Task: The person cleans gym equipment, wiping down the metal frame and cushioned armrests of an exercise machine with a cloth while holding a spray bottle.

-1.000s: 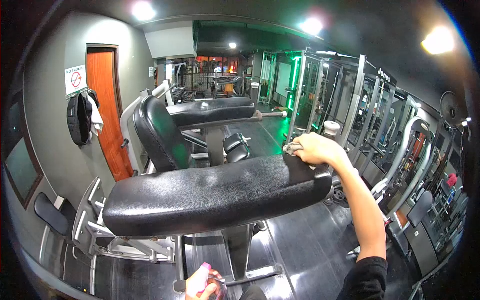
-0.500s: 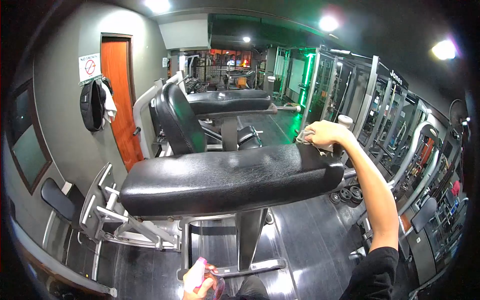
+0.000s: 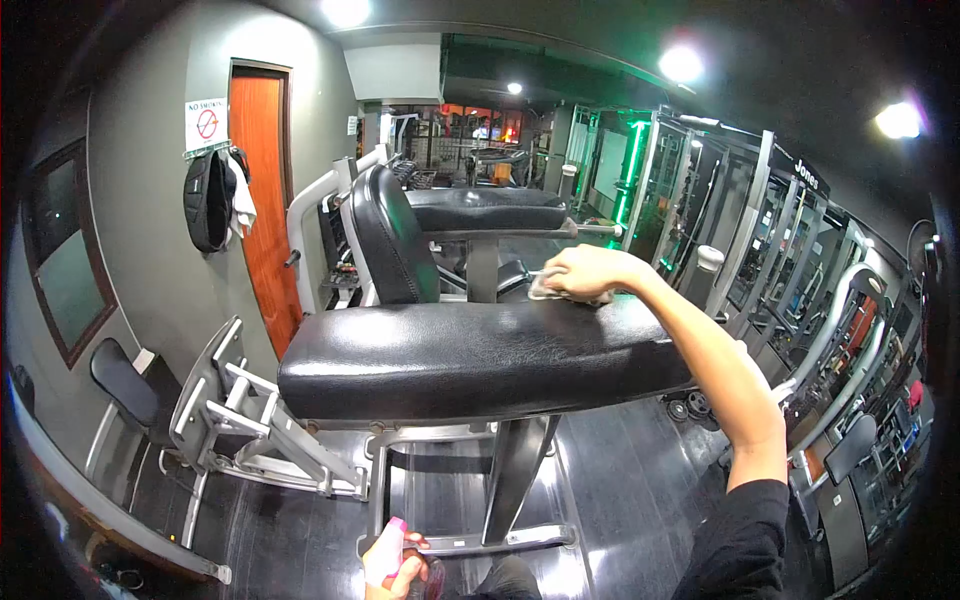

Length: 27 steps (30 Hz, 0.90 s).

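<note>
A long black padded bench (image 3: 430, 355) on a grey metal frame stretches across the middle of the view. My right hand (image 3: 592, 271) lies on the far edge of its top, right of the middle, with fingers closed over a light grey cloth (image 3: 543, 290) pressed to the padding. Much of the cloth is hidden under the hand. Low in the view, in front of the bench, my left hand (image 3: 398, 578) grips a spray bottle with a pink nozzle (image 3: 398, 524). The bottle's body is mostly covered by the fingers and cut off by the frame.
Behind the bench stand a black backrest (image 3: 392, 235) and another padded bench (image 3: 485, 210). A metal-framed machine (image 3: 250, 410) is at left, near an orange door (image 3: 258, 190). Cable machines (image 3: 790, 230) line the right side, with weight plates (image 3: 690, 405) on the floor.
My right hand has slid the cloth left along the bench's top from its right end. My left hand still holds the spray bottle low in view. The view has shifted slightly.
</note>
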Each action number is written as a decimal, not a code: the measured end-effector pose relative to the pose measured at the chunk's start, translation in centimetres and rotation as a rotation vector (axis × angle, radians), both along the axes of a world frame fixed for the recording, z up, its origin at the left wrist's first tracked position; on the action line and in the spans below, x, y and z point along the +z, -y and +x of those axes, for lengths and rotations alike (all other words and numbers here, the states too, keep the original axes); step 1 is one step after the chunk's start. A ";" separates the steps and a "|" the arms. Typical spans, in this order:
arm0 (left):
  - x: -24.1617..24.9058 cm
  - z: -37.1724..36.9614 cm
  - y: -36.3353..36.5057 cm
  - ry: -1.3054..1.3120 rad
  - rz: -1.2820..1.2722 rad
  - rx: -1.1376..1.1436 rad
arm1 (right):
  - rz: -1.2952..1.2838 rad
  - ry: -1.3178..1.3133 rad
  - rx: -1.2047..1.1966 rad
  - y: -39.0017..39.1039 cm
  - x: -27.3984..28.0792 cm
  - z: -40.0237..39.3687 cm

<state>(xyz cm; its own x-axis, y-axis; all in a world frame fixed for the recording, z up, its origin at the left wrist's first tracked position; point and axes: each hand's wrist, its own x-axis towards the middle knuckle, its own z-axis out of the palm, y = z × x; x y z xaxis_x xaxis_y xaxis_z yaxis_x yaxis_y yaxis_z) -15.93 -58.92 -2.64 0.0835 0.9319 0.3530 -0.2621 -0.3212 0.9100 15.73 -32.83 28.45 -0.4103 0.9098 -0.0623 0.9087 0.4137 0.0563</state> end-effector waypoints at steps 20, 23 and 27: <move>2.0 2.3 -1.2 0.031 0.011 -0.115 | 0.124 -0.288 0.717 5.0 -2.9 -13.0; 2.7 2.8 -1.8 0.067 0.062 -0.137 | 0.031 -0.279 0.623 7.6 -1.2 -10.4; 2.5 2.9 -2.8 0.075 0.130 -0.101 | 0.028 -0.185 0.602 9.9 1.1 -4.8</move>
